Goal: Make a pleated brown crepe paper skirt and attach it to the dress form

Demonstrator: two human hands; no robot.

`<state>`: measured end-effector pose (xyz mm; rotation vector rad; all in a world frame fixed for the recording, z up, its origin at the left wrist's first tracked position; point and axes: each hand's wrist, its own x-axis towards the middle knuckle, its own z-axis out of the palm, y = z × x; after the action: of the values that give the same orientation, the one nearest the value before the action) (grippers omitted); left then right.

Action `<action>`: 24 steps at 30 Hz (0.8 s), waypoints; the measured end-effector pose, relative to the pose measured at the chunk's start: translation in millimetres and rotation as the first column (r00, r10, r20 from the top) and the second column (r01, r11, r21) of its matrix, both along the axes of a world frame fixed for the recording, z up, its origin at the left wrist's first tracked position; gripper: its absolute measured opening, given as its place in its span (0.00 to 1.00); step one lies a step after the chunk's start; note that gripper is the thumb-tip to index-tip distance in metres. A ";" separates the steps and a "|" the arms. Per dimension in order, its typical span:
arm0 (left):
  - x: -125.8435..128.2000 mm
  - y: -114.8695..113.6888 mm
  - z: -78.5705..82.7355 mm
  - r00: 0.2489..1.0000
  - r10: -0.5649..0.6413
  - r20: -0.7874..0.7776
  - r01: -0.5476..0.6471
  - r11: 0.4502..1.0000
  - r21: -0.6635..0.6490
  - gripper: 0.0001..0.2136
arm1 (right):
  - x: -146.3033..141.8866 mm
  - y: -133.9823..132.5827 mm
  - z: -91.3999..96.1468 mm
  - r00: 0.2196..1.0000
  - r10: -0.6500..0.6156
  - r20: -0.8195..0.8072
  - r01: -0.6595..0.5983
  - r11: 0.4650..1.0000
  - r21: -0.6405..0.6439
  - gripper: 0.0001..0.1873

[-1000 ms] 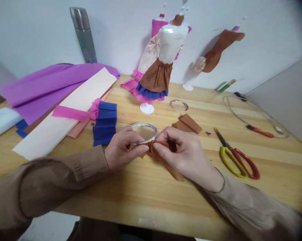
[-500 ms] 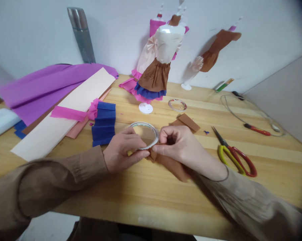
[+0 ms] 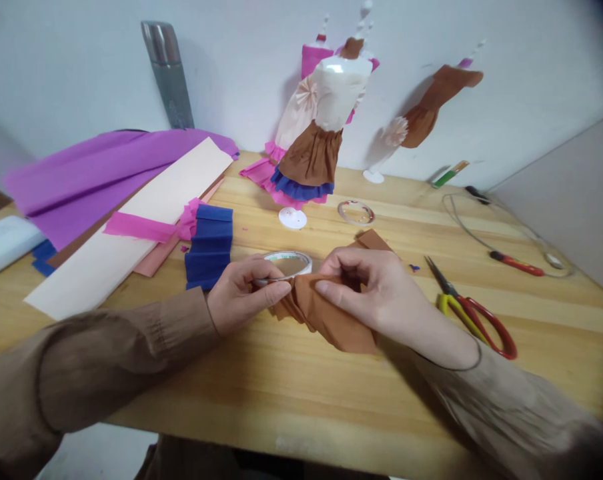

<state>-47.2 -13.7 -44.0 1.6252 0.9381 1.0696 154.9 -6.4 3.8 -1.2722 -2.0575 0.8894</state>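
Pleated brown crepe paper (image 3: pixel 334 313) hangs between my two hands above the table. My left hand (image 3: pixel 244 290) pinches its gathered end together with a roll of tape (image 3: pixel 296 262), whose ring stands out behind the fingers. At the paper's upper edge, my right hand (image 3: pixel 369 287) is closed, thumb on the front and fingers behind. Just behind the right hand lies another piece of brown paper (image 3: pixel 376 240). A pleated blue paper strip (image 3: pixel 209 247) rests left of the left hand.
Scissors (image 3: pixel 474 317) with red and yellow handles lie to the right. Small dressed mannequins (image 3: pixel 339 93) stand at the back, with a second tape roll (image 3: pixel 356 212) in front. Purple paper (image 3: pixel 106 170) and a cream strip (image 3: pixel 176 183) spread left, near a tall flask (image 3: pixel 169 80).
The tape roll has tilted flatter. More of the brown paper's pleated face now shows between my hands, and the right hand has shifted slightly right along it.
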 end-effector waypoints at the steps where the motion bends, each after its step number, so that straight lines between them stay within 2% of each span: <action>1: 0.0 -0.2 -0.1 1.000 0.003 -0.001 -0.003 1.000 0.002 0.11 | 1.0 0.3 -0.1 1.000 0.002 0.008 -0.002 1.000 0.009 0.06; 8: -0.4 -0.7 -0.5 0.998 -0.052 -0.033 0.051 0.998 -0.031 0.11 | 3.2 -1.8 -0.8 0.996 0.043 0.080 -0.045 0.999 0.029 0.07; 15: -0.2 -0.2 -0.7 0.997 -0.060 -0.049 0.061 0.998 0.015 0.10 | 2.9 -7.8 -1.6 0.992 0.111 0.067 -0.116 0.990 0.078 0.06; 24: -1.6 2.6 -1.8 0.990 -0.131 -0.044 0.130 0.991 -0.044 0.16 | 3.1 -1.2 -2.0 0.995 0.067 0.079 -0.073 0.995 0.074 0.08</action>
<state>-48.8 -11.1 -45.8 1.6596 0.8659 0.9211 158.0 -7.6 1.9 -1.2166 -2.1870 0.7951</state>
